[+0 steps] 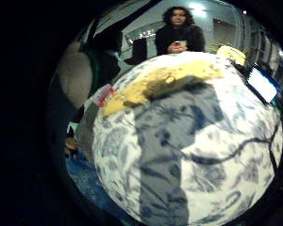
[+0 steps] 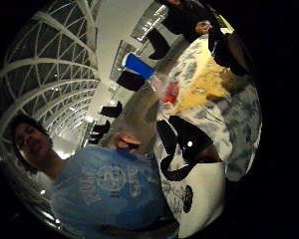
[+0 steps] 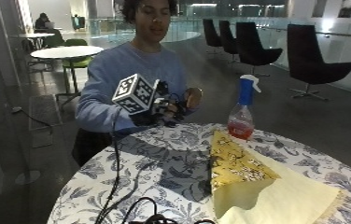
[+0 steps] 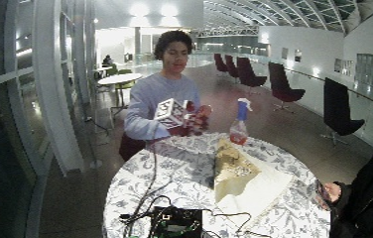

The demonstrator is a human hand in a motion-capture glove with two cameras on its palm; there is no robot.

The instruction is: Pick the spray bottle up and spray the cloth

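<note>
The round table [image 3: 163, 168] with its blue flower cover is the biggest thing here, and everything sits on it or near it. Lying on the table is the yellow cloth [image 3: 256, 182], a long shape running from near the bottle toward the table's near edge, partly folded so a patterned side shows on top. At the far edge of the table, just beside the end of the cloth, stands the spray bottle [image 3: 242, 112] — upright, its long side going straight up and down, red liquid low inside, blue top, and the white nozzle pointing off to the side away from the person. The gloved right hand [image 3: 163, 111] is held up in front of the person's chest, above the table's far edge and well apart from the bottle. The bare hand [image 3: 192, 97] is right next to it, maybe touching it. I cannot tell if the gloved fingers are straight or curled, but the hand holds nothing from the table. So I think the picking-up step has not begun yet — the bottle is untouched. Next, the hand likely needs to reach across to the bottle, wrap around its neck, lift it, and turn the nozzle down toward the cloth before squeezing the trigger.
</note>
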